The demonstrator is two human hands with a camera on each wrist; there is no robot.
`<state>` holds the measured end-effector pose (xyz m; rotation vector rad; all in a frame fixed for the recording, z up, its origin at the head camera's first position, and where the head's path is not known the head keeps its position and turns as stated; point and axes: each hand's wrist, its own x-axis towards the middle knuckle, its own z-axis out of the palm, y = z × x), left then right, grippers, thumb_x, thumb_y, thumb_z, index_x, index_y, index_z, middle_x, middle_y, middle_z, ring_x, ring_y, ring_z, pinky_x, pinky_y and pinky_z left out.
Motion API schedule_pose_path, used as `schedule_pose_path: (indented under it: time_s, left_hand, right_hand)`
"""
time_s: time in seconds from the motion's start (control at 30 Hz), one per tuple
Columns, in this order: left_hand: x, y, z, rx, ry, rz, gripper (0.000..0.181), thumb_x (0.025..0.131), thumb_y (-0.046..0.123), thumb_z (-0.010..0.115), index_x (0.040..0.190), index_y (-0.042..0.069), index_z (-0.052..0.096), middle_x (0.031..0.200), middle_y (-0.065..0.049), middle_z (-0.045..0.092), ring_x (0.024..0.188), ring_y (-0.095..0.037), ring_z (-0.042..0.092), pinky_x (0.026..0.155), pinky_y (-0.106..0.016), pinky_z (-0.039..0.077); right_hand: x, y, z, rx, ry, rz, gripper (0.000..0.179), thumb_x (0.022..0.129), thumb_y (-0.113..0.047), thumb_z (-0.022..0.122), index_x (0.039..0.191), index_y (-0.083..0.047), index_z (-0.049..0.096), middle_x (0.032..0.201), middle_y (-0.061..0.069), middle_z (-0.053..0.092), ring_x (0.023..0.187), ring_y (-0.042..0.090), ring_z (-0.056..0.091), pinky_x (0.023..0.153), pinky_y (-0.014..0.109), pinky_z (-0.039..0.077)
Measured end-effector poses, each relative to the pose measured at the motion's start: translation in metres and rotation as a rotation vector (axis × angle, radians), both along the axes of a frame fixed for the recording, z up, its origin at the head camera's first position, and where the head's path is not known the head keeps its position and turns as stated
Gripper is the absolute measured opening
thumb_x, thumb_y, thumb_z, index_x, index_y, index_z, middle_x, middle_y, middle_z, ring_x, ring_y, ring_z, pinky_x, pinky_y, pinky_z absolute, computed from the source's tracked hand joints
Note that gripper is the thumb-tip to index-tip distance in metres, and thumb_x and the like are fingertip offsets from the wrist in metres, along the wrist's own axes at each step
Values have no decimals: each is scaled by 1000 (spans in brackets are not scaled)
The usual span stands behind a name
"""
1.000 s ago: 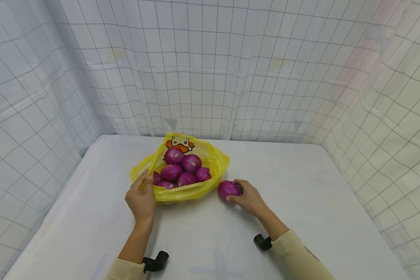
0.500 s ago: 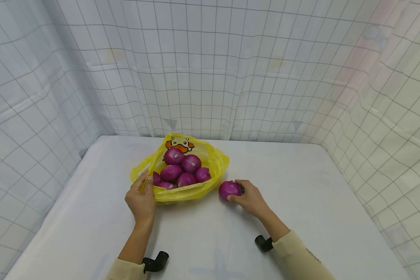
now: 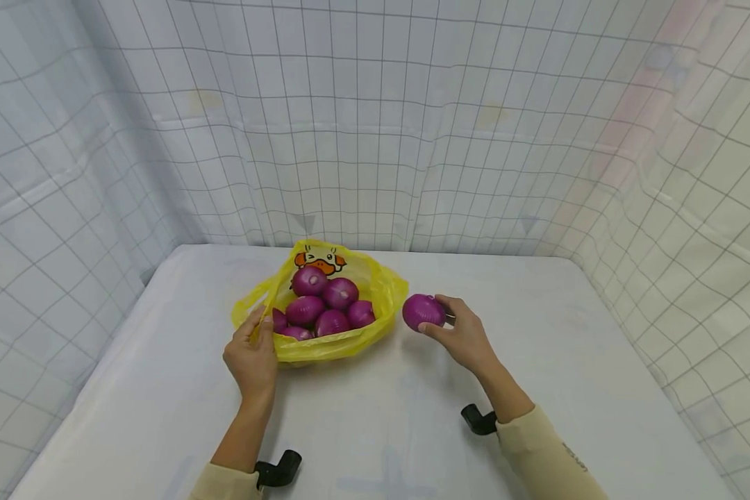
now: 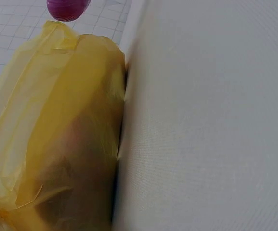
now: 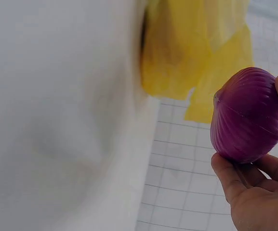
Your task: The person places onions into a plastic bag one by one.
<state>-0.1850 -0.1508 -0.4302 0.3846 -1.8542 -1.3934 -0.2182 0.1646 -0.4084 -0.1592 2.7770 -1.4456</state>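
Note:
A yellow plastic bag (image 3: 325, 351) with a cartoon duck print lies with its mouth open toward me, and several purple onions (image 3: 305, 310) are heaped inside it. My left hand (image 3: 253, 357) pinches the bag's left rim between thumb and fingers. To the right of the bag, my right hand (image 3: 465, 338) holds one purple onion (image 3: 423, 312) above the table, thumb on one side and fingers on the other. The right wrist view shows that onion (image 5: 248, 115) clear of the surface, with the bag behind it. In the left wrist view the bag's side (image 4: 66, 120) hides the onions.
A white cloth covers the table (image 3: 362, 423). White curtains with a grid pattern (image 3: 375, 125) enclose it at the back and both sides. A black wrist mount (image 3: 279, 469) sits on the left forearm and another (image 3: 478, 419) on the right.
My right hand has lifted the onion off the table, moving it up and slightly to the right. The left hand and the bag stay almost where they were.

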Motion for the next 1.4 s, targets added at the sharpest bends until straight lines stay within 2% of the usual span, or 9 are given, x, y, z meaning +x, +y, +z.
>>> schedule_pose_path:
  time_s: [0.33, 0.5, 0.67, 0.93, 1.23, 1.4]
  left_hand:
    - [0, 0, 1, -4, -7, 7, 23, 88, 8, 64, 109, 0, 70, 113, -13, 69, 116, -25, 61, 96, -9, 44]
    - [0, 0, 0, 4, 14, 1, 23, 87, 8, 65, 108, 0, 70, 113, -14, 69, 116, -27, 61, 94, -6, 43]
    - [1, -1, 0, 11, 11, -6, 24, 88, 9, 65, 109, -1, 69, 113, -15, 69, 117, -27, 60, 97, -8, 43]
    - [2, -1, 1, 12, 20, -9, 24, 87, 9, 65, 109, -1, 69, 113, -15, 69, 116, -26, 61, 94, -5, 43]
    - [5, 0, 4, 32, 12, -30, 24, 88, 11, 65, 110, 1, 70, 115, -14, 68, 119, -26, 59, 103, -29, 46]
    - [4, 0, 4, 24, 21, -16, 23, 88, 11, 65, 108, 3, 71, 113, -12, 70, 117, -25, 60, 99, -14, 45]
  right_hand:
    - [-4, -14, 24, -61, 46, 9, 75, 79, -36, 75, 141, -14, 40, 138, 9, 48, 126, 31, 51, 94, 42, 53]
    - [-7, -25, 33, -90, 93, 41, 72, 80, -32, 75, 140, -11, 41, 138, 9, 48, 127, 28, 51, 94, 41, 53]
    - [-10, -38, 41, -120, 117, 65, 69, 80, -28, 74, 139, -11, 42, 137, 7, 48, 127, 26, 50, 95, 40, 52]
    - [-16, -61, 52, -142, 175, 117, 68, 81, -26, 74, 138, -7, 43, 135, 9, 49, 125, 26, 52, 101, 41, 48]
    - [-26, -83, 53, -148, 187, 148, 68, 81, -28, 74, 138, -8, 43, 134, 7, 49, 124, 24, 53, 99, 36, 50]
    - [-29, -95, 53, -138, 177, 158, 67, 82, -26, 73, 138, -7, 42, 133, 9, 49, 123, 24, 54, 99, 37, 50]
